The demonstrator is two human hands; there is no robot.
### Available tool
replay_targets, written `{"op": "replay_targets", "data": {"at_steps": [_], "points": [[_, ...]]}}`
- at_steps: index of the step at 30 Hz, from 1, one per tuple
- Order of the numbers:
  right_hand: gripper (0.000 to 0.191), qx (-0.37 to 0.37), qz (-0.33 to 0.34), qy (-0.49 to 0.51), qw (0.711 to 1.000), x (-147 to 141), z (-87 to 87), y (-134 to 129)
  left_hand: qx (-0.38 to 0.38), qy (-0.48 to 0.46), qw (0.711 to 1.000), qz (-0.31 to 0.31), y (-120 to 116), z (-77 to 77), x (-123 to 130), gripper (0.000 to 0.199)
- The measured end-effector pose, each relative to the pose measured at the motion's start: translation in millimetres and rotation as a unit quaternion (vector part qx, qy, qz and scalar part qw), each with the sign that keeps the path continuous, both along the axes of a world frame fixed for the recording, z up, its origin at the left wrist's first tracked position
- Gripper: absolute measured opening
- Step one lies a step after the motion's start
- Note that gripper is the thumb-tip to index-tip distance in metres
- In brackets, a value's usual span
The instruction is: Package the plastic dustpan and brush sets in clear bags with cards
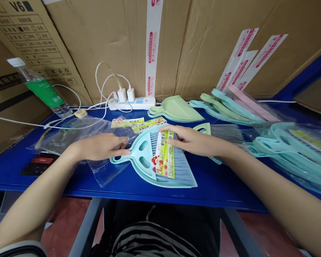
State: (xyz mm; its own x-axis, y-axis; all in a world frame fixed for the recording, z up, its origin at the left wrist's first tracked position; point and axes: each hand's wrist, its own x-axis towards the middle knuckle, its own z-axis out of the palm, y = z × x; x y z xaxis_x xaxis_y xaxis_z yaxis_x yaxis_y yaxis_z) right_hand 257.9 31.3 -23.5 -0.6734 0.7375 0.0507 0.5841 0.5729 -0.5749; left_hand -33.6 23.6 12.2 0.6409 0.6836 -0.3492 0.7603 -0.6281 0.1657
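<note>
A light-blue dustpan (139, 175) lies on the blue table with a matching brush (186, 167) on top of it, bristles toward the right. My left hand (105, 146) pinches the handle end of the set. Across the bristles lies a printed card (166, 157) in green and yellow. The fingers of my right hand (187, 140) are at the card's upper end, thumb on its face and the other fingers by its top edge.
Behind are more cards (149, 124), a green dustpan (179, 109) and a white power strip (140, 103). Clear plastic bags (104, 171) and a tilted bottle (46, 92) are on the left. Bagged dustpan sets (283, 153) pile up at the right.
</note>
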Motion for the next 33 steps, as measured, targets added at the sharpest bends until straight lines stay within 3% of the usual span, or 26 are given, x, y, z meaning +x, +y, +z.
{"op": "replay_targets", "data": {"at_steps": [8,20,27,33], "points": [[0.053,-0.016,-0.003,-0.013,1.0,-0.7,2.6,-1.1,-0.007,0.003,1.0,0.021,-0.7,2.0,2.9,0.034],[0.048,-0.013,-0.002,-0.003,1.0,0.1,0.6,0.4,-0.005,-0.031,1.0,0.003,-0.1,0.3,-1.3,0.036],[0.052,-0.103,-0.015,-0.005,0.995,0.9,6.1,-1.8,-0.011,-0.02,1.0,0.013,-0.1,0.6,-0.4,0.037],[0.049,-0.009,-0.016,-0.012,1.0,2.0,3.3,-0.4,-0.018,-0.014,1.0,0.019,-0.2,1.5,2.0,0.035]]}}
